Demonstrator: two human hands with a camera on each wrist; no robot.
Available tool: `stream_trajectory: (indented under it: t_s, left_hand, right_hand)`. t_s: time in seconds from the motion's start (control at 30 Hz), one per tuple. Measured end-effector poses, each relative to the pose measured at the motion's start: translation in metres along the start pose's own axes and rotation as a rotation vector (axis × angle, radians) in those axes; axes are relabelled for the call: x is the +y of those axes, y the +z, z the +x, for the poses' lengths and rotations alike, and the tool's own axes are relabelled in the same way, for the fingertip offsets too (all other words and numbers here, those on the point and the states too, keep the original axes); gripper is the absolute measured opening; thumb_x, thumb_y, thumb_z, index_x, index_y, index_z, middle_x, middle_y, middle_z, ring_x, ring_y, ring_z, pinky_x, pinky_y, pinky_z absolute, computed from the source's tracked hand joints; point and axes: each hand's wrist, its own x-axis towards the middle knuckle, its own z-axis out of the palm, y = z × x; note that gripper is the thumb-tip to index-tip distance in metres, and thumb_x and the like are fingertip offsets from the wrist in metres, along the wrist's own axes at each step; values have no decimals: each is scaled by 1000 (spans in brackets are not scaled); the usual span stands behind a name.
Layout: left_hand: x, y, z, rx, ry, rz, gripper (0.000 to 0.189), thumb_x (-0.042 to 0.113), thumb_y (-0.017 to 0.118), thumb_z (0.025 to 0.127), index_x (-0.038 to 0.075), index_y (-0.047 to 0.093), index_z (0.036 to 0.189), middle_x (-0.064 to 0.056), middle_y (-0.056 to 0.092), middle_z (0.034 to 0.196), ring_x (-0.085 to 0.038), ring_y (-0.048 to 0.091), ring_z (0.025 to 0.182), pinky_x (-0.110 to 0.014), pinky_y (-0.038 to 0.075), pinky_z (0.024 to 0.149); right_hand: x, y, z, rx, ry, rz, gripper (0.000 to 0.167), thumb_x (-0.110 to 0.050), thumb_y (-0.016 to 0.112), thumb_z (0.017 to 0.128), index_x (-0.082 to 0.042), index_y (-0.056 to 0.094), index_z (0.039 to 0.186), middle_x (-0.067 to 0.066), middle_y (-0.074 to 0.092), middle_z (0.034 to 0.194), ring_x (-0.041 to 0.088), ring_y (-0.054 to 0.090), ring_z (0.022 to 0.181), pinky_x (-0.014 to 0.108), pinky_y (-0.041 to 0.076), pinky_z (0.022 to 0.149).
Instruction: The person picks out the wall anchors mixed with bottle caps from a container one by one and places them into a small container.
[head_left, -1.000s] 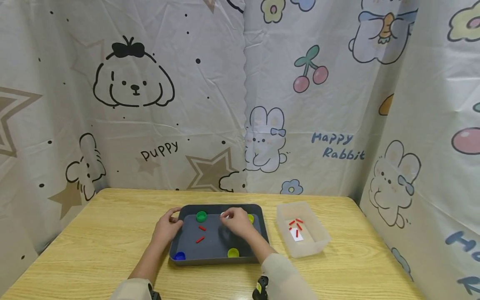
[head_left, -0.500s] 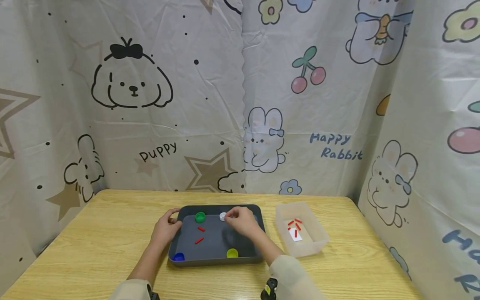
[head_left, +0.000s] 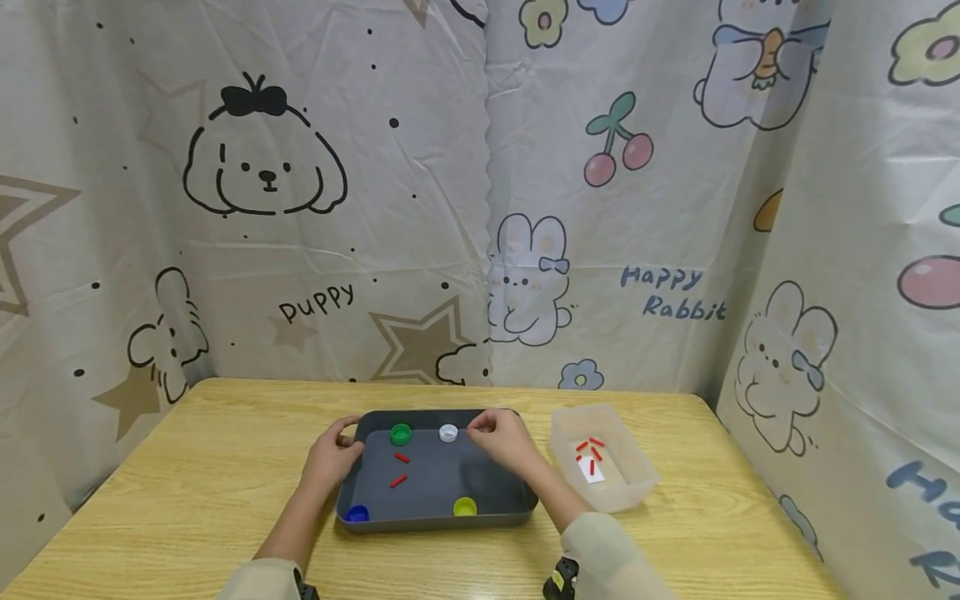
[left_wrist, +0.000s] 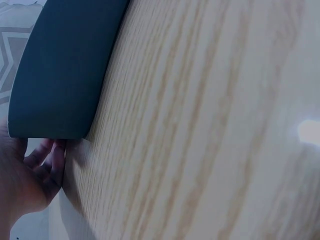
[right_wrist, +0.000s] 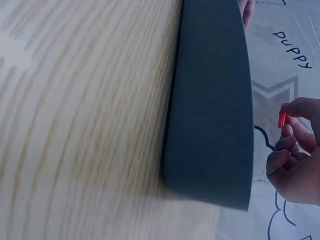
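Observation:
My left hand (head_left: 333,454) grips the left side of a dark grey tray (head_left: 423,525), thumb at the rim and fingers against the outer wall. Over the tray's back right part, my right hand (head_left: 508,442) pinches a small red stick (right_wrist: 282,119) between thumb and forefinger. Just left of that hand is a white bottle cap (head_left: 448,433). Also in the tray are a green cap (head_left: 401,434), a blue cap (head_left: 357,514) in the front left corner and a yellow cap (head_left: 465,507) near the front wall. Two red sticks (head_left: 398,481) lie loose on its left half.
Right of the tray stands a translucent plastic box (head_left: 626,492) holding several red sticks (head_left: 596,453) and a white paper piece (head_left: 591,472). All of it rests on a wooden table (head_left: 720,517), with printed curtains (head_left: 420,250) behind and at both sides.
My right hand has moved right, away from the white cap, which now shows whole. A second yellow cap at the back right has become hidden behind this hand. My left hand stays put.

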Motion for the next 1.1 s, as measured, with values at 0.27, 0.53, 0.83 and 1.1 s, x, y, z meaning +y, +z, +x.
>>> stream_trajectory:
  t_s: [0.27,0.53,0.83,1.1]
  left_hand:
    - [1,0,-1,-1,-6,-1,49,14,56,85,11,49,133,-11,55,96,-21,51,80,-28,39,63]
    - [2,0,-2,-3,2,0,49,14,56,85,10,48,134,-13,56,98,-22,52,80,-28,40,62]
    - [2,1,-1,-5,0,7,49,14,56,86,11,48,134,-13,56,99,-22,52,81,-28,40,63]
    - [1,1,-1,-10,-3,4,50,15,55,86,12,47,135,-12,55,98,-21,51,80,-28,39,63]
  right_hand:
    - [2,-18,-6,33,17,-27,10,-15,65,83,-8,71,87,-1,55,68,11,46,60,24,39,55]
    - [3,-35,-10,61,46,-38,9,-15,66,83,-8,71,86,0,53,70,12,44,63,25,37,56]
    - [11,-53,-13,89,80,-40,9,-16,65,82,-10,70,86,1,52,70,14,44,63,27,37,56]
    - [20,-66,-16,121,107,-63,8,-16,66,81,-10,70,85,-1,50,67,13,43,61,26,35,54]
